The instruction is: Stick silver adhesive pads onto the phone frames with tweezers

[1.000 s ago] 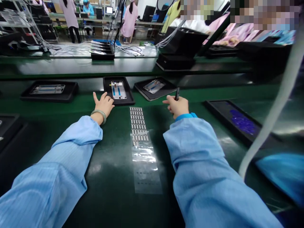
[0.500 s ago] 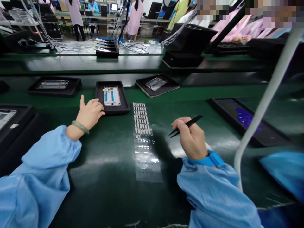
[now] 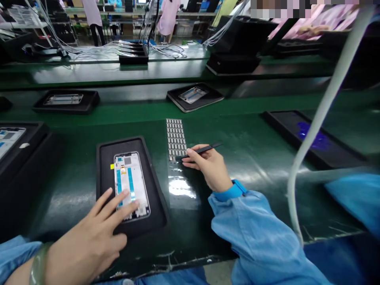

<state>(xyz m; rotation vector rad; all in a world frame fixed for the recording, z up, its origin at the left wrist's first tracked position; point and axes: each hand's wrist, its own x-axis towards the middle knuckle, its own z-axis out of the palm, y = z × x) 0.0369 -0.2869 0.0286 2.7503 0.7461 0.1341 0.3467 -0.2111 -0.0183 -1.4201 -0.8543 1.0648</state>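
Observation:
A black tray [image 3: 103, 148] lies near me, left of centre, with a white phone frame [image 3: 138, 174] in it that has blue strips and a yellow tab. My left hand [image 3: 95, 233] is spread over the lower part of the frame, holding nothing. Black tweezers [image 3: 204, 149] are pinched in my right hand [image 3: 210, 166]. Their tips reach the lower edge of a clear sheet [image 3: 181, 200] bearing rows of small metallic pieces [image 3: 176, 136]. Whether the tips grip a piece is too small to tell.
More black trays with phone frames stand at the back left [image 3: 95, 103] and back centre [image 3: 204, 107]. At the left edge is a thicker black tray [image 3: 35, 134]. A tray with purple material [image 3: 335, 156] lies right, behind a pale curved tube [image 3: 292, 178].
The tray with the phone frame has come nearer to me, and my left hand has moved down over it. My right hand has moved left, bringing the tweezers to the sheet.

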